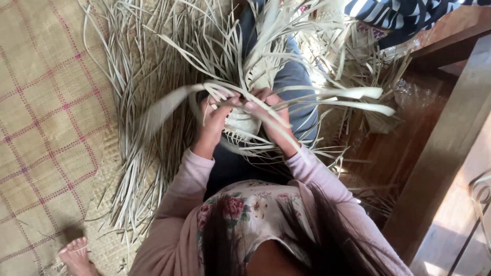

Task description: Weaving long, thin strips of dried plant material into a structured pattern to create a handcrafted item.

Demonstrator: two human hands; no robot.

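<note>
A small woven piece of pale dried leaf strips [240,122] rests on my lap, with long loose strips fanning out from it. My left hand [215,120] grips the woven piece at its left side and pinches strips at the top. My right hand [271,117] holds the right side, fingers closed on a strip that crosses toward the right. Both hands meet at the top of the weave. My pink sleeves reach down to the bottom of the view.
A heap of loose dried leaf strips [138,102] lies around my legs. A woven mat with pink lines [46,112] covers the floor at left. A wooden furniture frame [445,138] stands at right. A striped cloth [399,13] is at top right. A bare foot [76,255] shows at bottom left.
</note>
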